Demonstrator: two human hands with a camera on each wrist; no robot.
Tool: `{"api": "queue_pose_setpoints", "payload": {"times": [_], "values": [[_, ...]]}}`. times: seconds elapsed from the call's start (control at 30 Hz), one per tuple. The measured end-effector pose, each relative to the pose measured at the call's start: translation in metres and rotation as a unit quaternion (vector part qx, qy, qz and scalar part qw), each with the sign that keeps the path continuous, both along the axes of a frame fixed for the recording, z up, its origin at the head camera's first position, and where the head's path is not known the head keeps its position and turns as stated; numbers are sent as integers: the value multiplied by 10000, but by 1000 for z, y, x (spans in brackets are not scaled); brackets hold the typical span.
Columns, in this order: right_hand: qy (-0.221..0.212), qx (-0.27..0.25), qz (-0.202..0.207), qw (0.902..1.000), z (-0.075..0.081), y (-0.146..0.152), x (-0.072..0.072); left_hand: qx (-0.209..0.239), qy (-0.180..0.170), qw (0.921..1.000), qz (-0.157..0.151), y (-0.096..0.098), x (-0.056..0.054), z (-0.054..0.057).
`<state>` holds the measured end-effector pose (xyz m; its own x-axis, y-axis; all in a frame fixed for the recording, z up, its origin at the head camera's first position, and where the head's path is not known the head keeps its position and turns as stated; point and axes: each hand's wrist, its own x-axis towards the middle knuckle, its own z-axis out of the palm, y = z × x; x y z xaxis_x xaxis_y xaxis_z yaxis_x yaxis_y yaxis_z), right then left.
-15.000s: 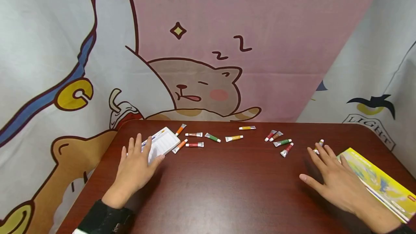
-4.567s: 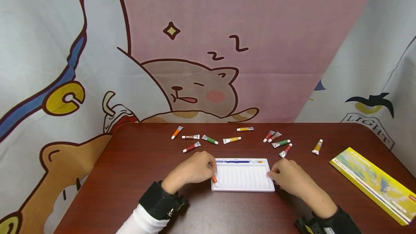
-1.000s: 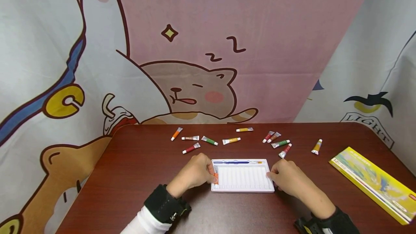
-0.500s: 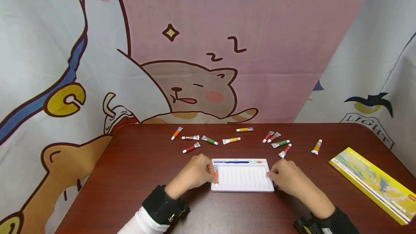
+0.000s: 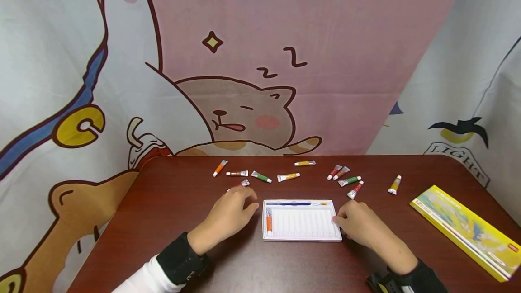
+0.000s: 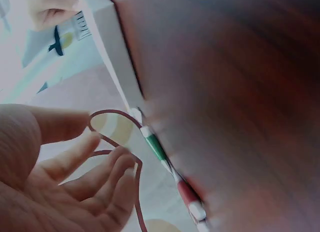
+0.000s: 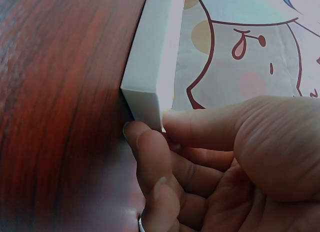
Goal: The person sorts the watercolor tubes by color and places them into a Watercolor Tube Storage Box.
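Note:
A white tray [image 5: 303, 224] with narrow slots lies flat on the table before me. An orange paint tube [image 5: 269, 223] rests in its leftmost slot, and a blue-handled paintbrush [image 5: 291, 204] lies along its far groove. My right hand [image 5: 362, 223] pinches the tray's right side, thumb on the rim and fingers against the outer wall, as the right wrist view shows. Left of the tray, my left hand [image 5: 225, 216] is held in the air with loosely bent fingers and nothing in them. A red paint tube [image 5: 244, 183] beyond it is partly hidden by that hand.
Several paint tubes lie scattered behind the tray, among them an orange tube [image 5: 220, 168], a green tube [image 5: 261, 177] and a yellow tube [image 5: 288, 177]. A yellow box [image 5: 468, 232] lies at the right. A printed cloth [image 5: 346, 58] hangs behind the table.
The tray was brought from the left to the middle earlier. My left hand has let go of the orange tube in its slot and moved left. The right hand keeps its hold.

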<state>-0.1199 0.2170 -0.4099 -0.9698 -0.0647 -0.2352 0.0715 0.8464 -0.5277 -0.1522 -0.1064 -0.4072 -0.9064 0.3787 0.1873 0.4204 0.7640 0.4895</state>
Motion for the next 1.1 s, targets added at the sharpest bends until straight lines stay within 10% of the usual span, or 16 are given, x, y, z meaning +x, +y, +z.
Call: {"api": "queue_pose_setpoints", "payload": {"times": [0.47, 0.87, 1.1], "values": [[299, 266, 134, 9991, -2, 1, 2, -873, 316, 9950, 378, -45, -49, -8], [330, 532, 198, 9978, 1, 0, 0, -1557, -668, 9748, 1455, -67, -91, -13], [310, 552, 151, 9979, 1, 0, 1, -1590, -755, 9719, 1565, -71, -104, -12]]}}
